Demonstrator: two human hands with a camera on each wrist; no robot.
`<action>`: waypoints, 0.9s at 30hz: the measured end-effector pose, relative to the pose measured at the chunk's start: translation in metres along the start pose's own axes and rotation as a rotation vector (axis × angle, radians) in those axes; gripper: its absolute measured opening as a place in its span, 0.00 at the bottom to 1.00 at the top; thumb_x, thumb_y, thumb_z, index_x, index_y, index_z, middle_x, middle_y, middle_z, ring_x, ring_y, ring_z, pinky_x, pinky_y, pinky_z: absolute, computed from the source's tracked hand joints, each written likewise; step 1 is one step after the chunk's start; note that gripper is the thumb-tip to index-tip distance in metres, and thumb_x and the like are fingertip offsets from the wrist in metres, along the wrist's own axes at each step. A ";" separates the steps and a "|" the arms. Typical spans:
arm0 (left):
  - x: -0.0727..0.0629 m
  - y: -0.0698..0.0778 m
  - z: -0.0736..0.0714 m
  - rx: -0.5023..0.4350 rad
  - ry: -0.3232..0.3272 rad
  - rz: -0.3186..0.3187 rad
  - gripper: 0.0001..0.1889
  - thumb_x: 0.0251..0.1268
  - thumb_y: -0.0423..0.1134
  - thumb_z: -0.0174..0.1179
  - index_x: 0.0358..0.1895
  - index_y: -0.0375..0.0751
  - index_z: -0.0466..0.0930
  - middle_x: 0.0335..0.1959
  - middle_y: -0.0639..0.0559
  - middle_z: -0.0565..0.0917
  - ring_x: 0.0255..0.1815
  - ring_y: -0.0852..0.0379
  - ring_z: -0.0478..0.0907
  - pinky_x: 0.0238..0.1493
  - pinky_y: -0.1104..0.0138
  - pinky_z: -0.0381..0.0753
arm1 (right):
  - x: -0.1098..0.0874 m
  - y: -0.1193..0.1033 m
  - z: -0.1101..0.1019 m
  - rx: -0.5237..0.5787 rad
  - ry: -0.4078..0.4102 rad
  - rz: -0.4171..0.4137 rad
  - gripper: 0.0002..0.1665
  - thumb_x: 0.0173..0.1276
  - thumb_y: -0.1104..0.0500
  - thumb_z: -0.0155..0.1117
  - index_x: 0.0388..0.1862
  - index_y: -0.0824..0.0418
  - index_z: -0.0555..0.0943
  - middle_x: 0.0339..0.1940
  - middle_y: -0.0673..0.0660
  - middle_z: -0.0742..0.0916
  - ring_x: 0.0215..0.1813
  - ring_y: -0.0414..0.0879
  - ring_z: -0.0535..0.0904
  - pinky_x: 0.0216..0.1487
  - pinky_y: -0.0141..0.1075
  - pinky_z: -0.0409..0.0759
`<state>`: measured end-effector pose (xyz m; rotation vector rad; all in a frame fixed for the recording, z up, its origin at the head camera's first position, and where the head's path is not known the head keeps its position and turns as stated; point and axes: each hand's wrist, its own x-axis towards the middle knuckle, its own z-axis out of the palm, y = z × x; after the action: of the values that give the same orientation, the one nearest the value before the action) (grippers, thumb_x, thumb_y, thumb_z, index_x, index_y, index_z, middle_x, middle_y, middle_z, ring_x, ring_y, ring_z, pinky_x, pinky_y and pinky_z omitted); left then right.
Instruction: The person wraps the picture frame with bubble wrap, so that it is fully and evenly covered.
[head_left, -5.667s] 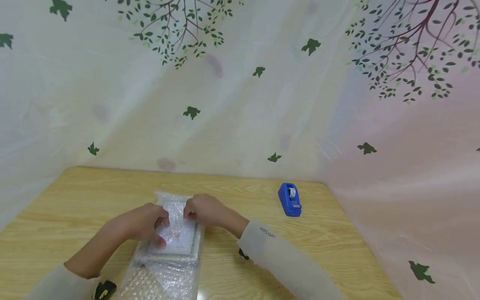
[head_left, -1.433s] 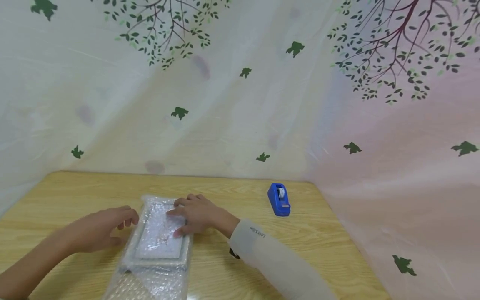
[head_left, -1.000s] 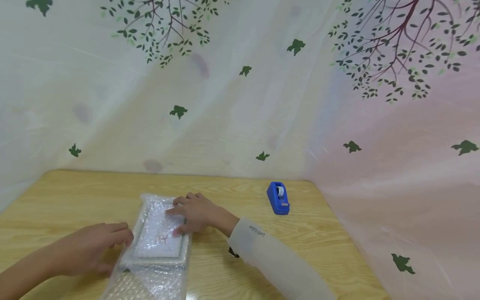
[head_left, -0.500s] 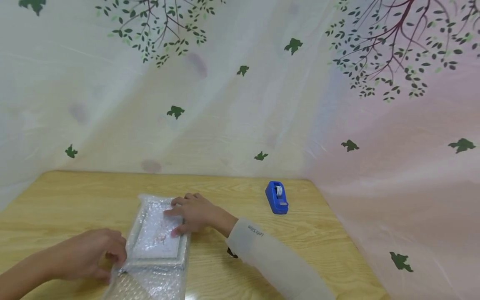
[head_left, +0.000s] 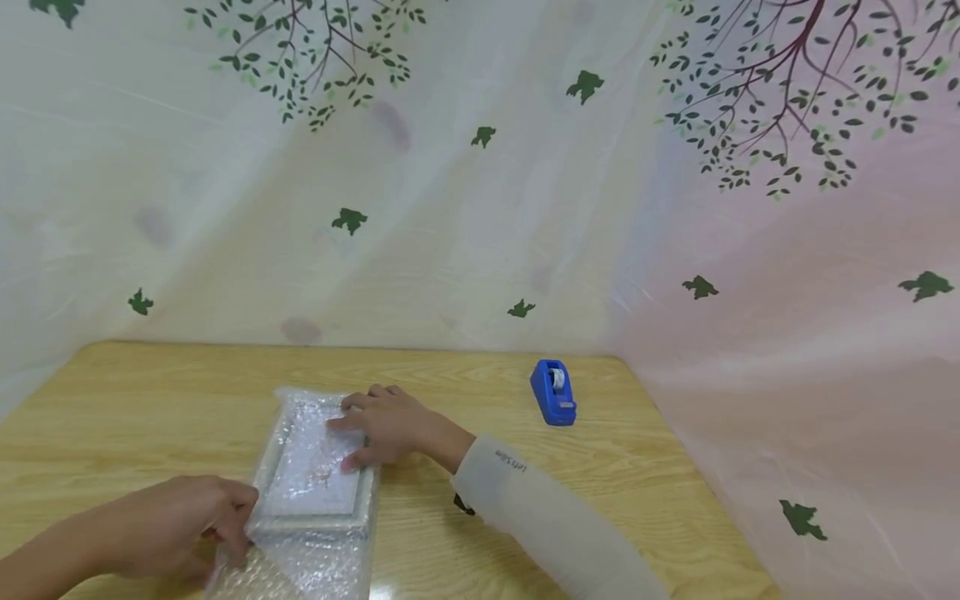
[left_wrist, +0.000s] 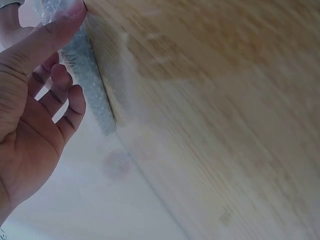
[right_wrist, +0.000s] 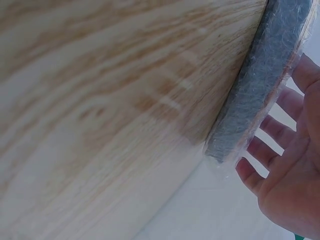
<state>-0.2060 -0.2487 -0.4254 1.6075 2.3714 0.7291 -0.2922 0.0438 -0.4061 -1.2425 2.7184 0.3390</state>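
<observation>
A picture frame (head_left: 311, 479) with a white face lies on the table under clear bubble wrap (head_left: 330, 562), which runs on toward the near edge of the head view. At the wrap's near-left side, the left hand (head_left: 176, 525) pinches its edge between thumb and forefinger. The left wrist view shows that thumb on the wrap (left_wrist: 90, 82) and the other fingers loosely bent. Spread fingers of the right hand (head_left: 390, 427) rest on the frame's upper right. In the right wrist view, the wrapped side (right_wrist: 260, 75) of the frame stands beside those fingers.
A blue tape dispenser (head_left: 553, 393) with a roll in it stands at the back right of the wooden table (head_left: 480, 517). Behind the table hangs a pale cloth (head_left: 450, 250) printed with leaves and branches.
The left hand has come off the frame's top, moved down along its left side and taken hold of the wrap's near-left edge. The right hand has opened from a curled pose and stays on the frame.
</observation>
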 end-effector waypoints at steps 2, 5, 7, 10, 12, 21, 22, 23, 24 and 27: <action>-0.001 0.000 0.001 0.000 0.022 0.031 0.24 0.40 0.27 0.77 0.36 0.66 0.91 0.30 0.70 0.70 0.30 0.77 0.67 0.27 0.79 0.70 | 0.000 0.000 -0.001 -0.001 -0.003 -0.001 0.43 0.70 0.24 0.52 0.81 0.33 0.62 0.81 0.45 0.65 0.76 0.46 0.62 0.77 0.46 0.60; -0.002 0.000 0.002 0.007 0.043 0.064 0.23 0.42 0.26 0.76 0.34 0.67 0.91 0.30 0.69 0.69 0.31 0.77 0.66 0.28 0.80 0.69 | -0.001 -0.001 -0.002 -0.001 -0.006 -0.001 0.43 0.70 0.24 0.52 0.81 0.34 0.62 0.81 0.45 0.64 0.76 0.46 0.62 0.77 0.46 0.59; -0.003 -0.001 0.002 0.003 0.043 0.067 0.22 0.45 0.27 0.76 0.34 0.67 0.91 0.30 0.68 0.69 0.31 0.77 0.65 0.28 0.80 0.69 | -0.001 -0.001 -0.002 -0.003 -0.007 -0.001 0.43 0.70 0.24 0.52 0.81 0.34 0.62 0.81 0.45 0.65 0.76 0.46 0.62 0.77 0.46 0.60; -0.004 -0.002 0.001 -0.011 0.033 0.060 0.20 0.49 0.29 0.76 0.33 0.67 0.91 0.31 0.67 0.69 0.32 0.77 0.66 0.29 0.78 0.70 | -0.002 -0.001 -0.003 -0.002 -0.005 -0.001 0.43 0.70 0.24 0.52 0.80 0.34 0.62 0.81 0.45 0.65 0.76 0.46 0.62 0.77 0.46 0.60; -0.004 -0.002 0.000 -0.032 0.029 0.056 0.17 0.52 0.31 0.75 0.33 0.67 0.90 0.31 0.66 0.69 0.33 0.76 0.67 0.30 0.77 0.71 | -0.002 -0.001 -0.003 -0.003 -0.004 -0.002 0.42 0.70 0.25 0.52 0.81 0.34 0.62 0.81 0.45 0.65 0.76 0.47 0.62 0.77 0.47 0.60; -0.001 0.003 0.006 -0.026 0.061 0.040 0.11 0.48 0.46 0.79 0.28 0.68 0.85 0.33 0.67 0.68 0.34 0.76 0.67 0.29 0.79 0.70 | -0.001 0.000 -0.003 -0.008 -0.010 -0.004 0.43 0.71 0.25 0.51 0.81 0.34 0.61 0.82 0.45 0.64 0.77 0.47 0.62 0.77 0.46 0.59; 0.000 0.003 0.006 -0.026 0.062 0.044 0.11 0.49 0.46 0.79 0.29 0.68 0.85 0.33 0.67 0.69 0.34 0.76 0.67 0.29 0.78 0.70 | -0.001 0.000 -0.003 -0.005 -0.009 -0.003 0.43 0.71 0.25 0.51 0.81 0.34 0.61 0.82 0.45 0.64 0.77 0.47 0.61 0.77 0.47 0.59; 0.001 0.004 0.006 -0.033 0.062 0.045 0.11 0.48 0.44 0.79 0.30 0.67 0.86 0.33 0.66 0.69 0.34 0.76 0.68 0.29 0.78 0.71 | -0.001 0.000 -0.002 -0.003 -0.008 -0.003 0.43 0.71 0.25 0.51 0.81 0.34 0.61 0.82 0.45 0.64 0.77 0.47 0.61 0.77 0.47 0.59; 0.002 0.005 0.006 -0.041 0.061 0.048 0.12 0.48 0.42 0.79 0.32 0.67 0.87 0.33 0.66 0.69 0.34 0.76 0.68 0.30 0.78 0.71 | 0.000 0.000 -0.002 -0.001 -0.008 -0.003 0.43 0.71 0.25 0.51 0.81 0.34 0.61 0.82 0.45 0.64 0.77 0.47 0.61 0.77 0.47 0.59; 0.004 0.006 0.006 -0.079 0.047 0.059 0.15 0.49 0.37 0.77 0.36 0.66 0.90 0.33 0.66 0.70 0.35 0.76 0.68 0.31 0.77 0.72 | 0.000 0.000 -0.002 0.000 -0.008 -0.003 0.43 0.71 0.25 0.51 0.81 0.34 0.61 0.82 0.45 0.64 0.77 0.47 0.62 0.77 0.47 0.59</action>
<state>-0.2000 -0.2419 -0.4271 1.6517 2.3045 0.8701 -0.2920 0.0434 -0.4045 -1.2424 2.7099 0.3429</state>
